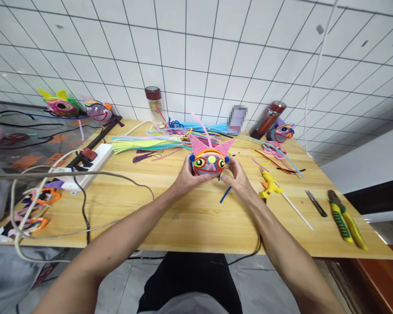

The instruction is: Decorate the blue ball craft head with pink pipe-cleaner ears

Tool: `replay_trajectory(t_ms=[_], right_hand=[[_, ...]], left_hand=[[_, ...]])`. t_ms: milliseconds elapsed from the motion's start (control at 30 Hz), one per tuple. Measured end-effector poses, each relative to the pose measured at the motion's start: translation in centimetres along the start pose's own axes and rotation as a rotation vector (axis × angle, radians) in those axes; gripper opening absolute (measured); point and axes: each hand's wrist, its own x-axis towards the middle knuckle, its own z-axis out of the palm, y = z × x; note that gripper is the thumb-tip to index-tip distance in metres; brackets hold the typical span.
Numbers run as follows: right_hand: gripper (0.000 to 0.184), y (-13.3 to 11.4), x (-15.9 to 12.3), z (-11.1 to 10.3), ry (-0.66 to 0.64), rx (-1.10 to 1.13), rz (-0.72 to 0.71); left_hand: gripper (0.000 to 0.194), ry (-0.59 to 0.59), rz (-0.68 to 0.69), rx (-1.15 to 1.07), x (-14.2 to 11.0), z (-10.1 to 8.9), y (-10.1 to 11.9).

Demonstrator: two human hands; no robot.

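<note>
Two bare hands meet over a wooden table, one round figure between them; the left hand [189,178] is half curled around the figure's side, thumb laid along its lower front; the right hand [237,174] is also half curled, fingers at the figure's other side, though whether they press on it I cannot tell. The figure [210,166], held near the middle of the table, faces the camera with two pink pointed ears, two yellow-ringed eyes, one pale yellow dot and two blue balls at its sides. Just below the right hand lies one blue stick [225,194]; behind the figure spreads a heap of colored stems [150,144], too many to count, with one flask [154,107] and one pixelated rectangle [237,120] beyond. To the right are one yellow glue gun [270,185], one pair of snips [316,203] and one pair of pliers [343,220]; behind them stand a second flask [269,120] and one purple-eared head [282,131]. To the left are one white power strip [88,168] and, farther back, two more heads, one green and pink [61,106], one clear [98,110].
</note>
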Motion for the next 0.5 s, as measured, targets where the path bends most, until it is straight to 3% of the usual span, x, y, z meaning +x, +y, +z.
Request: replay_trajectory(t_ms=[300, 500], right_hand=[[0.089, -1.4, -0.5, 2.4, -0.054, 0.282, 0.112], [0.083, -1.7, -0.3, 2.0, 0.022, 0.26, 0.159]], left_hand=[[0.09, -0.045, 0.016, -0.027, -0.5, 0.9, 0.3], [0.085, -0.09, 0.023, -0.019, -0.1, 0.7, 1.0]])
